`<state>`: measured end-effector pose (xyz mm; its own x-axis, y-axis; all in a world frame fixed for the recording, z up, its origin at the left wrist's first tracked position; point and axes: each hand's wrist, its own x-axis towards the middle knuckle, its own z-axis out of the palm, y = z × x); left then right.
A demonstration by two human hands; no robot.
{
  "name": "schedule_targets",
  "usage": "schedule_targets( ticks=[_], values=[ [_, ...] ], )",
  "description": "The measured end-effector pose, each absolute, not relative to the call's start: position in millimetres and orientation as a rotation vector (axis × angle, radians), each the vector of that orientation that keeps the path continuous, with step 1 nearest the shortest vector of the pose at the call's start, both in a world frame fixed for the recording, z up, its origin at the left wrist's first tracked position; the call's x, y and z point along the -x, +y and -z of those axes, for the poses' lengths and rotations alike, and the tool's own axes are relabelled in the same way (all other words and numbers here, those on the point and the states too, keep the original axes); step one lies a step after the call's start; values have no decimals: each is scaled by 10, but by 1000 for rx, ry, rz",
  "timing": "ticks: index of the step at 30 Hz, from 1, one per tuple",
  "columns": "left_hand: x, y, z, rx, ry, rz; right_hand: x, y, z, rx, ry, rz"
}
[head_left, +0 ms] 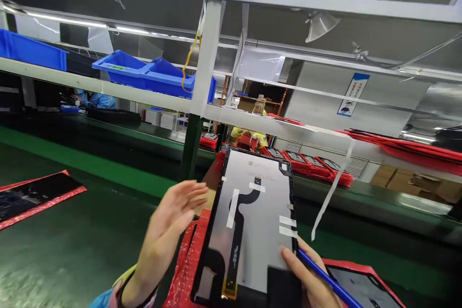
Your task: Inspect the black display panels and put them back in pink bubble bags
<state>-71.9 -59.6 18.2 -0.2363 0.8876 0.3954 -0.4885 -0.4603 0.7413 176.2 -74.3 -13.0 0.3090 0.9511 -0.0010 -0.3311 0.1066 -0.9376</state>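
A tablet screen panel is held up in front of me, its grey back facing me. A black flex cable and several strips of white tape lie across that back. My right hand grips the panel's lower right edge, thumb on the back. A blue pen-like stick also sits in that hand. My left hand is raised just left of the panel, fingers stretched out, holding nothing. Red bubble wrap lies behind and below the panel's left edge.
Another screen panel rests on red wrap at lower right. A dark panel on red wrap lies at left on the green bench. Blue bins stand on the shelf. Beyond sit stacked red-wrapped panels and a person in yellow.
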Motion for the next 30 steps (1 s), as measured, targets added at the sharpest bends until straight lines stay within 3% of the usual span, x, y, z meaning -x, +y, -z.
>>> schedule_targets(
  ticks=[5, 9, 18, 30],
  values=[
    [576, -316, -209, -973, 498, -1320, -1504, -812, 32, 956, -766, -1211],
    [539, -267, -165, -885, 500, -1211, -1479, -874, 1, 864, -863, -1237],
    [533, -260, -129, -947, 609, -1309, -1639, -823, 135, 929, -890, -1305],
    [670, -184, 7, -1399, 897, -1747, -1652, -747, 82, 752, -992, -1027]
  ],
)
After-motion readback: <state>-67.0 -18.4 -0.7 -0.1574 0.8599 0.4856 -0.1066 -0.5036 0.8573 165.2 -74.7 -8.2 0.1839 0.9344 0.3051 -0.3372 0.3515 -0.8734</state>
